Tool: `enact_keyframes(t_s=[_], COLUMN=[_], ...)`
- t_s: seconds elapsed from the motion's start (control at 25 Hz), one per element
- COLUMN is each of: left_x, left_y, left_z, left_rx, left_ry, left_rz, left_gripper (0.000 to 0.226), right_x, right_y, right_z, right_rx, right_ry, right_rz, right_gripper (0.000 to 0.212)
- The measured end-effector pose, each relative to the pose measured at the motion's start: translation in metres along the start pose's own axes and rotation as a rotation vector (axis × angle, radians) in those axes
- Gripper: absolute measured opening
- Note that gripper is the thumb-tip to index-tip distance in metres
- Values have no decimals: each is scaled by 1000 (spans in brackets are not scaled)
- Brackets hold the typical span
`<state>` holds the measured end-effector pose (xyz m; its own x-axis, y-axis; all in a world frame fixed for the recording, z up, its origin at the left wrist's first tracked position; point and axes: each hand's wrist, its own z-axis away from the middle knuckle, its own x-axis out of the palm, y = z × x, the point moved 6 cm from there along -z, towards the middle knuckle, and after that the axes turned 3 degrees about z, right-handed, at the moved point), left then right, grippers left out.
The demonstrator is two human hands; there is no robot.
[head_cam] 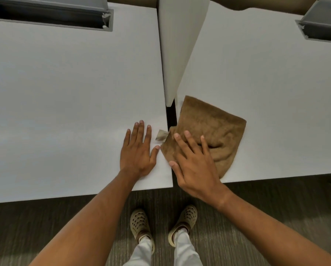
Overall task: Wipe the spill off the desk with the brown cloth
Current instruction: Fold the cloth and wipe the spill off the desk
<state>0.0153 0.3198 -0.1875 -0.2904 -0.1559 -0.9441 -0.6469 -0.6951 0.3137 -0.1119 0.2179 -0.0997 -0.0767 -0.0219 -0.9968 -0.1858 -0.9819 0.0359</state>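
The brown cloth (210, 125) lies crumpled on the near left corner of the right white desk (275, 93), its tag (161, 135) reaching over the gap onto the left white desk (65, 93). My right hand (193, 162) rests palm down on the cloth's near left part, fingers spread. Flat on the left desk near its right front corner, my left hand (139, 152) has its fingers apart and its thumb tip close to the cloth's edge. I cannot make out a spill on either desk.
A white divider panel (178, 45) stands upright between the two desks, ending just beyond the cloth. Grey cable trays sit at the back left (51, 14) and back right (322, 25). Below the desk edges are carpet and my feet in beige clogs (139, 223).
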Motion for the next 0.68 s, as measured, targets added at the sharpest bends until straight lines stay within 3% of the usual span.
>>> enact_keyframes(t_s=[0.12, 0.28, 0.68], left_x=[2, 3, 10], left_y=[3, 5, 19], left_z=[8, 15, 46], left_rx=[-10, -16, -49], left_ry=[11, 7, -6], left_rz=[9, -7, -11], left_gripper=[73, 71, 73], right_x=[2, 1, 5], right_y=[-1, 9, -9], right_z=[6, -30, 33], right_rx=[-1, 130, 27], right_ry=[12, 18, 13], right_rz=[33, 19, -16], right_gripper=[34, 40, 34])
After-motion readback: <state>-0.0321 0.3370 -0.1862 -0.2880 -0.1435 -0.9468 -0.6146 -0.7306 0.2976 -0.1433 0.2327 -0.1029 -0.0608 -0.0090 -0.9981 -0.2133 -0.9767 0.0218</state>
